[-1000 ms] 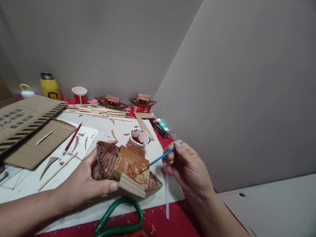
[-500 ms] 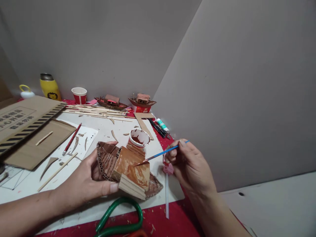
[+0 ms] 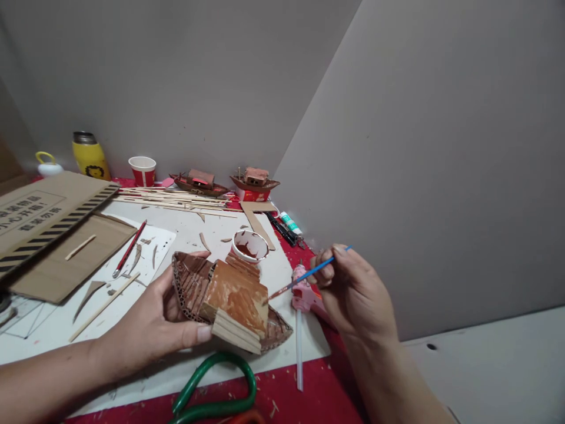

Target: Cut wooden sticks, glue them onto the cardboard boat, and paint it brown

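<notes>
My left hand [image 3: 154, 321] grips a cardboard model boat [image 3: 229, 300] from its left side, thumb under the ridged roof. The roof is partly coated in brown paint. My right hand [image 3: 353, 288] pinches a thin blue-handled paintbrush [image 3: 309, 275], its tip just off the roof's right edge. A paper cup with brown paint [image 3: 249, 246] stands right behind the boat. A pink glue gun [image 3: 304, 294] lies under my right hand.
Green-handled scissors [image 3: 216, 388] lie at the near edge. Two finished small boats [image 3: 200, 182] [image 3: 255, 179], a red paper cup [image 3: 142, 171] and a yellow bottle [image 3: 90, 154] stand by the back wall. Cardboard sheets [image 3: 53, 235], wooden sticks [image 3: 172, 200] and a red pen [image 3: 129, 247] fill the left.
My right hand drew the brush rightward off the boat's roof, leaving more brown paint spread over it. The pink glue gun is now uncovered. My left hand kept still.
</notes>
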`<state>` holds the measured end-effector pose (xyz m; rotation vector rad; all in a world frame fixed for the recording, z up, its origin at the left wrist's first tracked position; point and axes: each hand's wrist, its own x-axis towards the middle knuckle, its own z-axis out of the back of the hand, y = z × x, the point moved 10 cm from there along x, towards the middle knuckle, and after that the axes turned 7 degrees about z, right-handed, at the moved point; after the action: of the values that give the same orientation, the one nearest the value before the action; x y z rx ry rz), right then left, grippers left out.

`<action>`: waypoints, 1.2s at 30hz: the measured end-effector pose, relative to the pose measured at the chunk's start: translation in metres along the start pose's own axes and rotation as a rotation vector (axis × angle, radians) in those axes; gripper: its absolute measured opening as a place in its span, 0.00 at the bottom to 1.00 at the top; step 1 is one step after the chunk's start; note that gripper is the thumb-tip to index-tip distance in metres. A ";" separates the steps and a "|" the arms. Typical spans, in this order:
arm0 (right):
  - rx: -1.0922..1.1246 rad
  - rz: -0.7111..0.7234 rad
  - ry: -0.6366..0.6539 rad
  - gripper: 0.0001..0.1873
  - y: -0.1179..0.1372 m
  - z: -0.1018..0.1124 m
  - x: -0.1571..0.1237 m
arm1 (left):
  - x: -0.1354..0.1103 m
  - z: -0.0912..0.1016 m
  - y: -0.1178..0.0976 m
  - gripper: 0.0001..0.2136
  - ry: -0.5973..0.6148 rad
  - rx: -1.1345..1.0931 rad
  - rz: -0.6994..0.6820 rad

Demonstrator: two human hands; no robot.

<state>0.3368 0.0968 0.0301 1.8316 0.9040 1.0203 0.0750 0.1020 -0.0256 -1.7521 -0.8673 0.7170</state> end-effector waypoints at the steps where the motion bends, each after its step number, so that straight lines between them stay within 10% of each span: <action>1: 0.007 0.011 -0.025 0.18 0.001 0.002 0.001 | 0.000 0.000 0.000 0.48 -0.003 -0.002 -0.002; 36: 0.021 -0.032 0.040 0.19 -0.010 0.001 -0.002 | 0.000 0.002 -0.011 0.50 -0.074 0.031 -0.025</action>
<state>0.3345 0.0986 0.0200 1.8139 0.9688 1.0341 0.0704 0.1055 -0.0158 -1.6938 -0.9224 0.7793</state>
